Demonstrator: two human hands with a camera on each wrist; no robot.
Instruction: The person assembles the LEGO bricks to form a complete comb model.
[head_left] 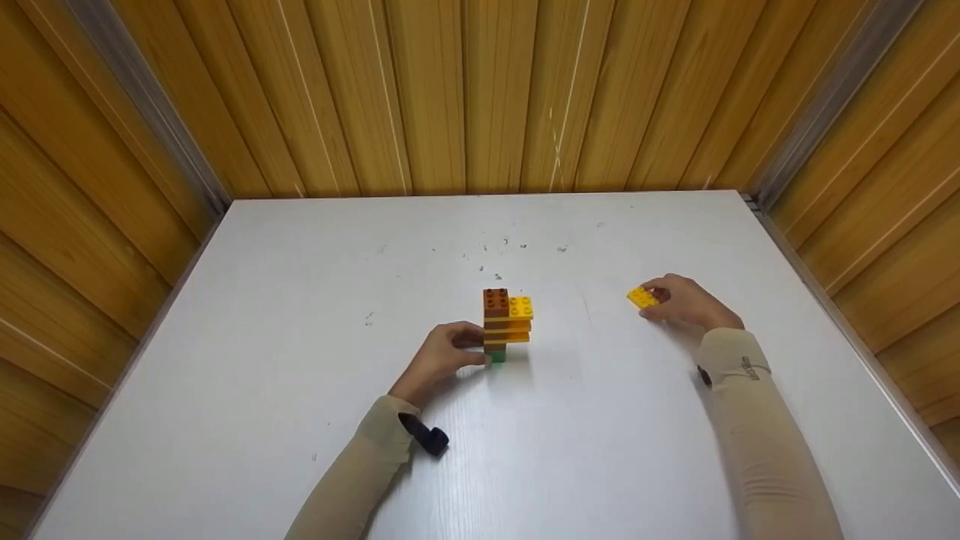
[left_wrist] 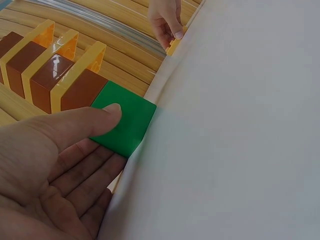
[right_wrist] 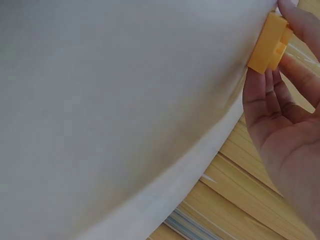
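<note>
A tower of toy building bricks (head_left: pixel 496 306) stands upright near the middle of the table. Its brown bricks alternate with yellow plates (head_left: pixel 520 308) that jut out to the right, and a green brick (left_wrist: pixel 127 117) forms the base. My left hand (head_left: pixel 442 356) holds the tower low down; in the left wrist view the thumb lies across the green brick, with the fingers behind it. To the right, apart from the tower, my right hand (head_left: pixel 686 301) pinches a studded yellow brick (head_left: pixel 643 298) between thumb and fingers. The same yellow brick (right_wrist: pixel 269 45) shows close to the tabletop in the right wrist view.
The white table (head_left: pixel 300 285) carries small dark scuff marks behind the tower. Wood-look panels (head_left: pixel 465 97) wall it in at the back and both sides, with grey metal strips at the corners. A black strap (head_left: pixel 425 435) sits at the left wrist.
</note>
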